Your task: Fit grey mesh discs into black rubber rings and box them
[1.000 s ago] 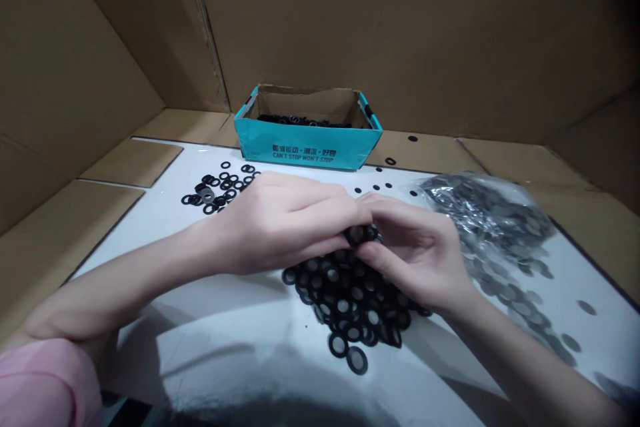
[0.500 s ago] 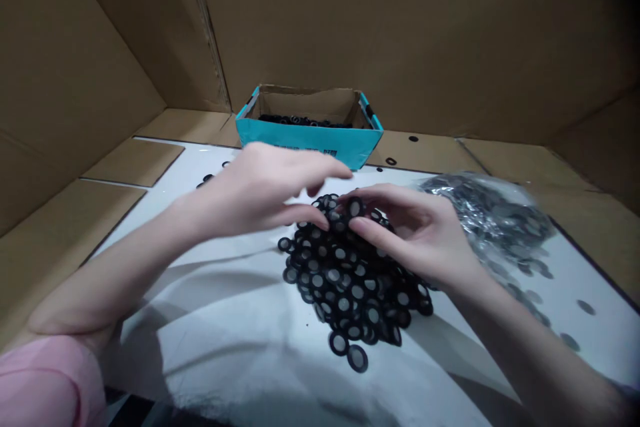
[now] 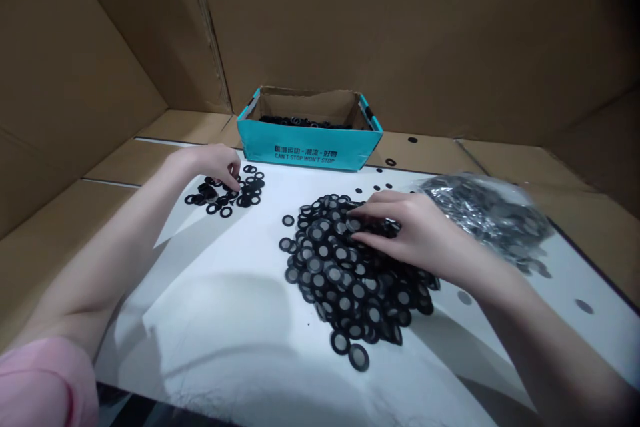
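**Two hands, two piles of black rings**

The right hand (image 3: 410,233) rests on top of the big heap of black mesh-centred rings (image 3: 350,273) in the middle of the white sheet (image 3: 225,320), its fingers stretched out flat over the pieces; whether a ring is pinched under the fingertips cannot be told. The left hand (image 3: 213,163) reaches to the far left, fingers curled down onto the small scatter of plain black rings (image 3: 227,193) (these look open in the centre), touching them; a grip on any one piece is not visible. Behind both piles stands a teal cardboard box (image 3: 307,147) with more dark rings inside. To the right of the heap lies a clear plastic bag (image 3: 487,217) of similar parts. Brown cardboard walls (image 3: 400,33) enclose the work area.
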Available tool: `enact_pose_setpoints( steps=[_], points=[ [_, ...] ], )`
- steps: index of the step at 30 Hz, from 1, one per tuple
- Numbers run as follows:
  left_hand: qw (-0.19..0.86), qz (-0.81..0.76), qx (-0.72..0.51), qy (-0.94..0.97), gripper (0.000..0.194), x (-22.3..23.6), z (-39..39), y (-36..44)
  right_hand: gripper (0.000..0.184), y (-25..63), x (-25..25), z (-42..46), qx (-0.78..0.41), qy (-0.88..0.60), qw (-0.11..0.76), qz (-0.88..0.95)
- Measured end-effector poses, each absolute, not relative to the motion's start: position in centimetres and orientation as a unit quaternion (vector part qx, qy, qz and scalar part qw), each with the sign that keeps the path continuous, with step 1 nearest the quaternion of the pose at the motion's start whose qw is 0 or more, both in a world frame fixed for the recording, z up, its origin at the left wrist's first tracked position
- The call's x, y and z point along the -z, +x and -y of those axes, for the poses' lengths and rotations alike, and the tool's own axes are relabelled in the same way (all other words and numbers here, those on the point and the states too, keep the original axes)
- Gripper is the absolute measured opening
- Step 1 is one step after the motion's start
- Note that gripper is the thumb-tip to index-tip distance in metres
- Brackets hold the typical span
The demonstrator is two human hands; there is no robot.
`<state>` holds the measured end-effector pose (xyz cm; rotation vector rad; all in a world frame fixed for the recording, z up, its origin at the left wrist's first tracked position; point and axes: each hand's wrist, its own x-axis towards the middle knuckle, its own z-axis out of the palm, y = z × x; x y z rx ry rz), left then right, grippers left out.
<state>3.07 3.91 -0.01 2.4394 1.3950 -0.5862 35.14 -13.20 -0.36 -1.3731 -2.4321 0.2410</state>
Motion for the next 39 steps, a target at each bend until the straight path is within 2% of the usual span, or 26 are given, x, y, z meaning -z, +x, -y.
enact_pose_setpoints(
  steps=[8,13,15,21,26,32,39],
  points=[
    [0.151,-0.494,0.248,0.820,0.034,1.5,-4.8,3.1,0.030,36.9,-0.1,12.9,-0.099,-0.482,0.161,0.856],
    [0.153,-0.489,0.238,0.825,0.046,1.2,-4.7,3.1,0.034,38.8,-1.2,13.3,-0.094,-0.524,0.173,0.829],
    [0.157,-0.484,0.235,0.828,0.045,1.1,-4.7,3.1,0.035,40.3,-0.8,13.9,-0.094,-0.546,0.173,0.814],
    [0.176,-0.457,0.242,0.838,0.025,1.1,-4.6,3.3,0.029,47.1,3.2,17.7,-0.109,-0.635,0.176,0.745],
    [0.148,-0.454,0.220,0.851,0.030,1.0,-4.6,3.4,0.028,49.1,5.8,21.3,-0.081,-0.703,0.205,0.676],
    [0.161,-0.442,0.227,0.853,0.023,1.2,-4.7,3.2,0.015,47.8,7.3,22.0,-0.043,-0.708,0.238,0.663],
    [0.162,-0.442,0.233,0.851,0.020,1.0,-4.6,3.1,0.020,47.5,7.8,21.6,-0.001,-0.735,0.256,0.628]
  ],
)
